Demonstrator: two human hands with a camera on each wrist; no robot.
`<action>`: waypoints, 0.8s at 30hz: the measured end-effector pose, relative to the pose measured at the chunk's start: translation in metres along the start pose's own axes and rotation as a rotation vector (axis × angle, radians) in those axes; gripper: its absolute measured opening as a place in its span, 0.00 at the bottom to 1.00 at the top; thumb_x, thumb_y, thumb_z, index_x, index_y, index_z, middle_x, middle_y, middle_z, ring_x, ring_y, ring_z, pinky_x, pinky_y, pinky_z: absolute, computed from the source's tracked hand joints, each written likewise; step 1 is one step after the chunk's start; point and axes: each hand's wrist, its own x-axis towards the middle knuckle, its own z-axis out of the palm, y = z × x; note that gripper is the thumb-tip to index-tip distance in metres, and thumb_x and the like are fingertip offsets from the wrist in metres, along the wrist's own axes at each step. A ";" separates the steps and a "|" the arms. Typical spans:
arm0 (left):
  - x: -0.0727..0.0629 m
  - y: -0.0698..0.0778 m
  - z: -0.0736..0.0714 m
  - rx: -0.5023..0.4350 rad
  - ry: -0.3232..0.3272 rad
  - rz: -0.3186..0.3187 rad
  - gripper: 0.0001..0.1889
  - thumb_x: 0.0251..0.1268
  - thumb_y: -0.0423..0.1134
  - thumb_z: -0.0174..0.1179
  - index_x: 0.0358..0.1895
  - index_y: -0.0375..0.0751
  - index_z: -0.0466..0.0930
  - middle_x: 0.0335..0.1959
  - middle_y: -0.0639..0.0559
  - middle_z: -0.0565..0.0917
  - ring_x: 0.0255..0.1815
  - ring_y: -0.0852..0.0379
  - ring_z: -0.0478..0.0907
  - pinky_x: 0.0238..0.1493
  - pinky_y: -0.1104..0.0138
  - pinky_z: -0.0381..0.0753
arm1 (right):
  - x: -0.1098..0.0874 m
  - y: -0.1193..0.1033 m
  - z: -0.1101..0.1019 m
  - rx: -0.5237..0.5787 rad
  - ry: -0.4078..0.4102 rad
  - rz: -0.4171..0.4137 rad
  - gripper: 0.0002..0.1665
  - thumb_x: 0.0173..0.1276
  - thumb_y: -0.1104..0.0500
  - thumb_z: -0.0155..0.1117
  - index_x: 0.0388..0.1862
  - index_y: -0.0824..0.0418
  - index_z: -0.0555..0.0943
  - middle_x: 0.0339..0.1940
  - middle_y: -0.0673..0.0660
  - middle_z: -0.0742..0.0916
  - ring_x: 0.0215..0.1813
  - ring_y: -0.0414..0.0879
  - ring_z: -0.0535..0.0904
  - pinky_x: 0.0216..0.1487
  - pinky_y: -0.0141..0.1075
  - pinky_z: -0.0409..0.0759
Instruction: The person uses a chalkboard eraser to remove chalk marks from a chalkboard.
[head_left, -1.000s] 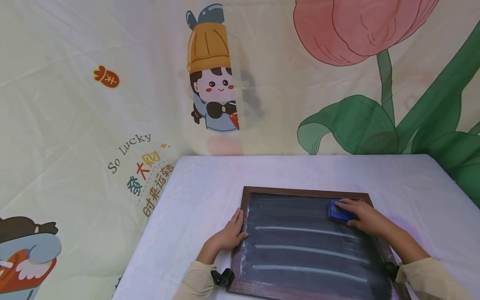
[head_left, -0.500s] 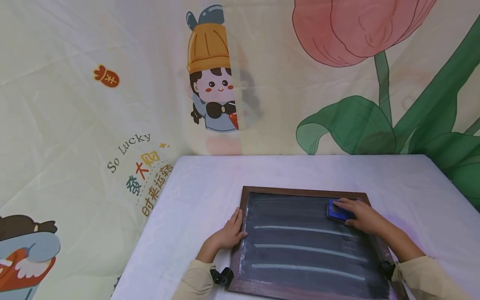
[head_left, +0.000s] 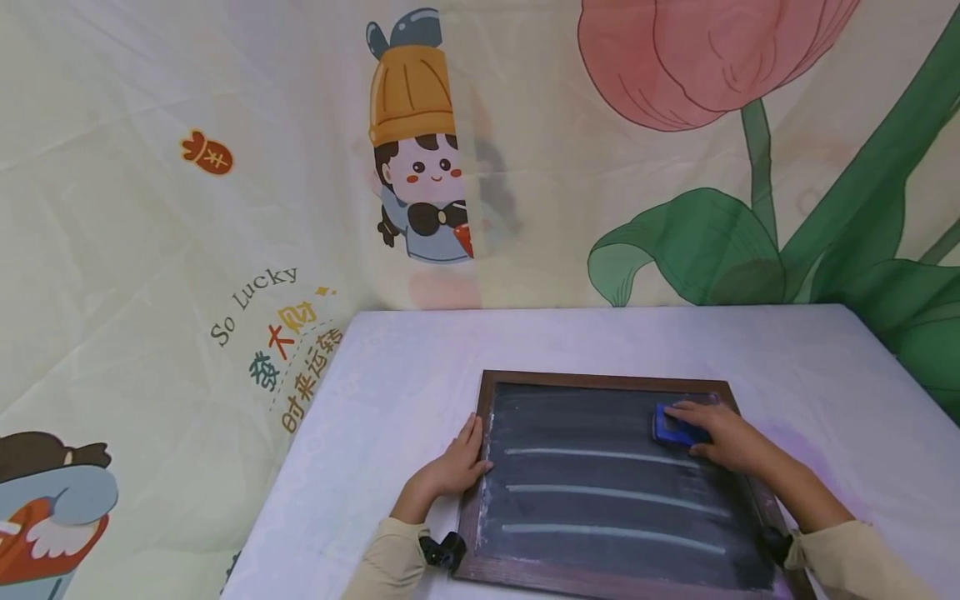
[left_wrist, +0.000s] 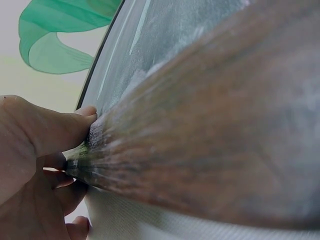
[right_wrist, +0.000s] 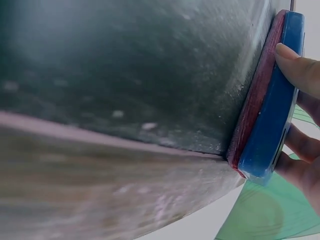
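Note:
A chalkboard with a brown wooden frame lies on the table. Several pale chalk lines run across its dark surface. My left hand holds the frame's left side; in the left wrist view the thumb presses on top of the wood while the fingers curl at its outer edge. Near the board's far right corner, my right hand grips a blue chalkboard eraser. Seen from the right wrist, the eraser's reddish felt rests against the board, thumb on one side and fingers on the other.
A white cloth covers the table. Behind and to the left hang printed cloths with a large flower and cartoon figures. Black wrist devices sit at both cuffs, close to the board's sides.
The head view has shifted slightly. The eraser sits a touch nearer to me on the board, with my right hand still gripping it. My left hand stays on the frame.

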 end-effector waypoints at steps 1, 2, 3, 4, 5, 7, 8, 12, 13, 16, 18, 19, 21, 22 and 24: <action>0.000 0.000 0.000 -0.001 0.000 -0.002 0.38 0.68 0.40 0.48 0.68 0.20 0.37 0.70 0.26 0.38 0.72 0.35 0.41 0.67 0.44 0.50 | -0.002 -0.001 0.000 0.000 0.001 -0.003 0.36 0.48 0.66 0.70 0.59 0.66 0.72 0.56 0.72 0.76 0.55 0.68 0.72 0.52 0.64 0.65; 0.000 -0.001 0.000 0.001 0.000 -0.003 0.38 0.68 0.40 0.48 0.68 0.20 0.37 0.70 0.27 0.37 0.72 0.35 0.41 0.67 0.45 0.50 | -0.004 -0.001 0.001 -0.002 0.004 -0.009 0.36 0.47 0.66 0.70 0.59 0.66 0.73 0.56 0.72 0.76 0.55 0.68 0.73 0.51 0.63 0.67; 0.000 -0.001 0.001 0.000 -0.001 -0.005 0.38 0.68 0.40 0.48 0.68 0.20 0.36 0.70 0.27 0.37 0.72 0.35 0.41 0.67 0.45 0.50 | -0.006 -0.002 0.002 -0.002 0.009 -0.017 0.36 0.47 0.66 0.71 0.58 0.66 0.73 0.55 0.72 0.77 0.54 0.68 0.73 0.50 0.62 0.68; 0.000 -0.002 0.001 0.001 -0.002 -0.008 0.38 0.69 0.40 0.48 0.68 0.21 0.36 0.71 0.27 0.37 0.72 0.35 0.40 0.67 0.45 0.50 | -0.008 -0.003 0.003 -0.002 0.010 -0.022 0.36 0.46 0.66 0.71 0.58 0.66 0.73 0.55 0.72 0.77 0.54 0.68 0.73 0.49 0.61 0.69; 0.000 -0.002 0.001 -0.001 -0.003 -0.011 0.38 0.69 0.40 0.48 0.68 0.21 0.36 0.71 0.28 0.37 0.72 0.36 0.40 0.67 0.46 0.50 | -0.010 -0.003 0.003 -0.001 0.015 -0.029 0.36 0.46 0.66 0.71 0.58 0.66 0.73 0.55 0.72 0.77 0.54 0.68 0.74 0.49 0.61 0.70; 0.001 -0.002 0.001 -0.007 -0.001 -0.011 0.38 0.69 0.40 0.48 0.68 0.21 0.36 0.71 0.28 0.37 0.72 0.36 0.40 0.67 0.45 0.49 | -0.014 -0.006 0.004 0.006 0.018 -0.037 0.36 0.45 0.66 0.72 0.57 0.66 0.74 0.55 0.71 0.77 0.53 0.67 0.74 0.48 0.59 0.71; 0.000 -0.002 0.001 -0.007 -0.001 -0.009 0.38 0.69 0.40 0.48 0.68 0.21 0.36 0.71 0.27 0.37 0.72 0.36 0.40 0.67 0.45 0.49 | -0.016 -0.007 0.004 0.009 0.021 -0.042 0.36 0.45 0.66 0.72 0.57 0.66 0.74 0.55 0.71 0.77 0.53 0.67 0.74 0.48 0.58 0.72; 0.000 -0.001 0.001 -0.015 0.001 -0.002 0.38 0.69 0.40 0.48 0.68 0.20 0.36 0.70 0.27 0.37 0.72 0.35 0.40 0.67 0.45 0.49 | -0.024 -0.011 0.006 0.010 0.018 -0.042 0.35 0.45 0.65 0.72 0.57 0.66 0.74 0.55 0.71 0.77 0.53 0.67 0.74 0.48 0.58 0.72; 0.000 -0.001 0.000 -0.015 0.002 0.000 0.38 0.68 0.40 0.48 0.68 0.20 0.36 0.70 0.27 0.37 0.72 0.35 0.40 0.67 0.44 0.49 | -0.026 -0.013 0.006 0.009 0.017 -0.040 0.35 0.45 0.65 0.72 0.57 0.66 0.74 0.55 0.72 0.77 0.53 0.67 0.74 0.48 0.58 0.71; 0.000 0.000 0.000 -0.022 0.004 -0.005 0.38 0.69 0.39 0.48 0.68 0.20 0.36 0.71 0.27 0.37 0.72 0.35 0.39 0.67 0.44 0.48 | -0.031 -0.017 0.006 0.012 -0.004 -0.024 0.35 0.47 0.64 0.71 0.58 0.64 0.74 0.56 0.71 0.77 0.53 0.68 0.73 0.48 0.60 0.70; 0.000 -0.001 -0.001 -0.023 0.003 -0.014 0.38 0.69 0.40 0.47 0.68 0.21 0.36 0.71 0.28 0.36 0.72 0.36 0.39 0.67 0.45 0.48 | -0.033 -0.019 0.007 0.017 -0.017 -0.013 0.35 0.47 0.63 0.71 0.58 0.63 0.74 0.56 0.71 0.77 0.54 0.68 0.73 0.49 0.61 0.69; 0.000 -0.001 -0.001 -0.023 0.005 -0.013 0.38 0.69 0.39 0.47 0.68 0.21 0.36 0.71 0.28 0.37 0.72 0.36 0.39 0.67 0.45 0.48 | -0.034 -0.019 0.007 0.019 -0.024 -0.009 0.36 0.47 0.63 0.71 0.58 0.62 0.74 0.56 0.70 0.77 0.54 0.68 0.73 0.49 0.61 0.69; 0.000 -0.001 -0.001 -0.024 0.003 -0.011 0.37 0.69 0.39 0.47 0.68 0.21 0.36 0.71 0.28 0.37 0.72 0.36 0.39 0.67 0.45 0.48 | -0.035 -0.019 0.007 0.018 -0.033 0.000 0.36 0.47 0.62 0.71 0.59 0.61 0.74 0.56 0.69 0.77 0.54 0.67 0.73 0.49 0.61 0.69; 0.000 -0.001 -0.001 -0.023 0.002 -0.008 0.37 0.69 0.39 0.47 0.68 0.21 0.36 0.71 0.27 0.37 0.72 0.36 0.39 0.67 0.45 0.48 | -0.036 -0.019 0.007 0.018 -0.033 -0.001 0.36 0.47 0.62 0.72 0.59 0.61 0.74 0.56 0.69 0.77 0.53 0.67 0.73 0.48 0.61 0.70; 0.000 -0.002 -0.001 -0.027 0.001 -0.002 0.37 0.69 0.39 0.47 0.68 0.21 0.36 0.71 0.27 0.37 0.72 0.35 0.40 0.67 0.44 0.48 | -0.036 -0.019 0.007 0.018 -0.029 0.004 0.36 0.47 0.61 0.72 0.58 0.61 0.74 0.56 0.69 0.77 0.53 0.66 0.73 0.48 0.60 0.71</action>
